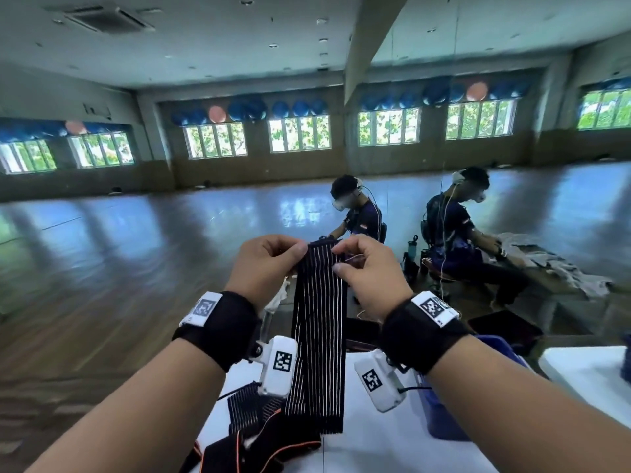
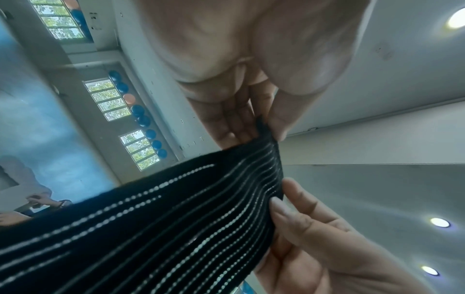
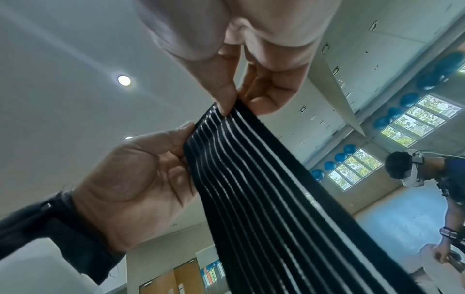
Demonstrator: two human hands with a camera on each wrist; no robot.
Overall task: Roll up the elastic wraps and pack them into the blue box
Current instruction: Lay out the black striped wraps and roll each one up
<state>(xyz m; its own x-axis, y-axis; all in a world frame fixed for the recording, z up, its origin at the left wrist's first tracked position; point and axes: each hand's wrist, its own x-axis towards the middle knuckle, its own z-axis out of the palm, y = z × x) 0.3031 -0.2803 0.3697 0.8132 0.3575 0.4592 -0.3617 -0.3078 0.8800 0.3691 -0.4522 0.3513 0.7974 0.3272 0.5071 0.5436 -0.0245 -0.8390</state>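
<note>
- The left hand point(image 1: 269, 264) pinches the top left corner of a black elastic wrap point(image 1: 319, 336) with thin white stripes; the thumb lies on the near face, and the other fingers point(image 2: 226, 123) sit close together behind the cloth.
- The right hand point(image 1: 370, 271) pinches the top right corner of the same wrap, thumb tip on the near face and curled fingers behind the edge.
- The wrap hangs straight down from both hands, held up in the air between them, with its lower end over a white table point(image 1: 392, 452).
- More dark wraps point(image 1: 252, 435), some with orange edging, lie bunched on the table below the left wrist.
- The blue box point(image 1: 440, 414) stands on the table under the right wrist, apart from the hanging wrap.
</note>
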